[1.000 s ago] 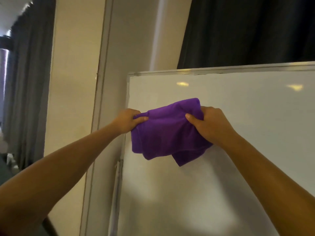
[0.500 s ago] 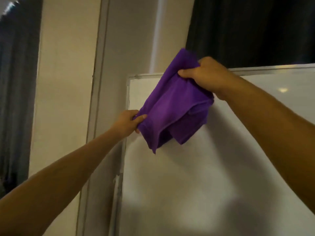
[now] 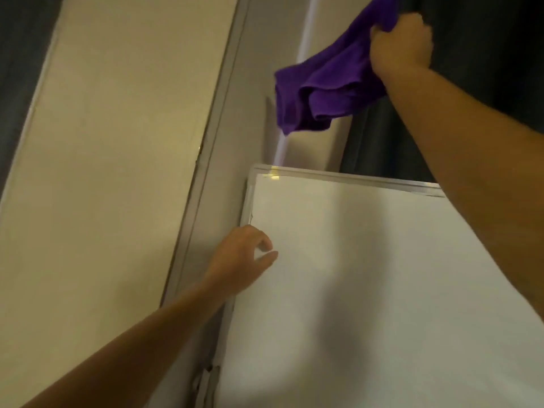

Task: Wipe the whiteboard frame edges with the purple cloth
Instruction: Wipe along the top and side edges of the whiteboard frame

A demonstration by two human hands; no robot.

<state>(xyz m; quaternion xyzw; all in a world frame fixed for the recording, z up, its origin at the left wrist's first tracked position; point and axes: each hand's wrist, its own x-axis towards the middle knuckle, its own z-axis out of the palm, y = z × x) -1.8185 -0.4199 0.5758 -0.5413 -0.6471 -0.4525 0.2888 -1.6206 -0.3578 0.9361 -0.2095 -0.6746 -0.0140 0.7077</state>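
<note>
The whiteboard [image 3: 368,275] fills the lower right, with a thin silver frame [image 3: 338,175] along its top and left edges. My right hand [image 3: 400,44] is raised well above the board's top edge and is shut on the purple cloth [image 3: 321,92], which hangs bunched below and left of the fist, clear of the frame. My left hand [image 3: 244,257] is by the board's left edge, fingers loosely apart and holding nothing, the thumb over the white surface.
A beige wall panel [image 3: 117,172] with a grey vertical strip [image 3: 212,160] stands left of the board. A dark curtain [image 3: 477,83] hangs behind the board's top right. The view is tilted.
My left hand has let go of the cloth and stays by the left edge. My right hand has lifted the cloth from the board face to above the top edge.
</note>
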